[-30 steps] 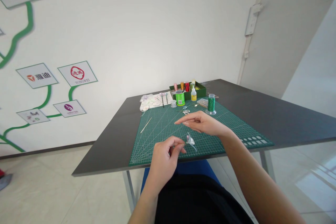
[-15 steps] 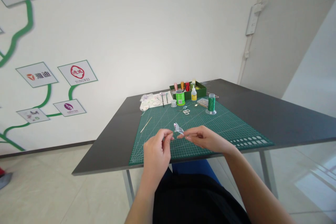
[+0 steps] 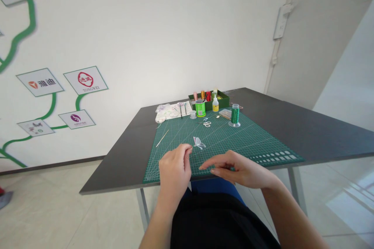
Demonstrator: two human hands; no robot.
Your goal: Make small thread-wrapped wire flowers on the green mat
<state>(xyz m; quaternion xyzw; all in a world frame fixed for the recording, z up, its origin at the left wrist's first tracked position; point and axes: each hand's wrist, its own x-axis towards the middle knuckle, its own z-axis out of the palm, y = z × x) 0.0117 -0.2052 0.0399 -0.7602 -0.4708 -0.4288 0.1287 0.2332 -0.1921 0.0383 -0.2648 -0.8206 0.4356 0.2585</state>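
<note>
Wall signs (image 3: 85, 79), left side, on a painted green branch (image 3: 25, 35). Top one: "LG" beside a magenta disc, cut off by the view's edge. Below, "雅迪" with an orange mark; right of it, "TONGWEI" under a red emblem. Lower sign: purple emblem, lettering too small to read. The lowest, at left, unreadable too.

Green can (image 3: 200, 108) at the mat's far edge: pale label patch, print illegible. Glue bottle (image 3: 215, 105) beside it, yellow label, likewise illegible.

Surface: dark table (image 3: 122, 155), metal legs; green gridded cutting mat (image 3: 178, 134) reaching the table's near edge. White ovals and rectangles printed by the mat's near right corner.

White petalled piece (image 3: 199, 143) above the near half of the mat, at the left hand's (image 3: 175, 165) fingertips; thumb and fingers clamped together on its stem end. Right hand (image 3: 238, 169) near the mat's near edge, apart from the piece; fingers bunched, thumb spread from them, nothing gripped.

Scissors (image 3: 207, 124) toward the far edge; thin stick (image 3: 162, 138) by the left edge; green thread spool (image 3: 235, 114) near the far right corner.

Room: white wall (image 3: 175, 27), pale glossy floor (image 3: 96, 214).
</note>
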